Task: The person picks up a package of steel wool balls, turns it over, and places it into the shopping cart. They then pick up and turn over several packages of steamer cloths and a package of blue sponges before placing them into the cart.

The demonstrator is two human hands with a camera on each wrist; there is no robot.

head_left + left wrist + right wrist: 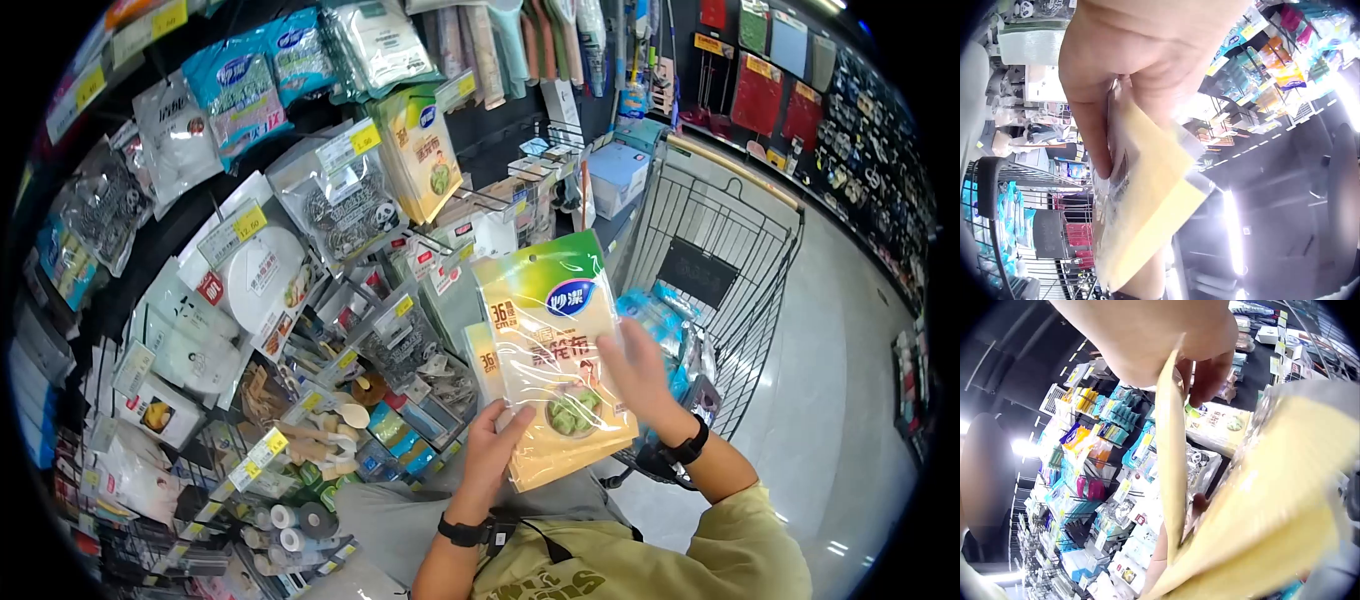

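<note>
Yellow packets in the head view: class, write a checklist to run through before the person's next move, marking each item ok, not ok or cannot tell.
1. Left hand grips front packet: ok.
2. Right hand grip: cannot tell; it is blurred at the packet's edge.
3. Printed side faces the head camera: ok.
4. Packets lined up: not ok; rear packet juts out at the left.
5. Cart nearby: ok, on the person's right.

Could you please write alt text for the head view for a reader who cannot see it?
A person's left hand and right hand hold yellow-and-green packets in a shop aisle. On the left hang packaged goods with yellow price tags; on the right stands a wire shopping cart with blue packages inside.
</note>
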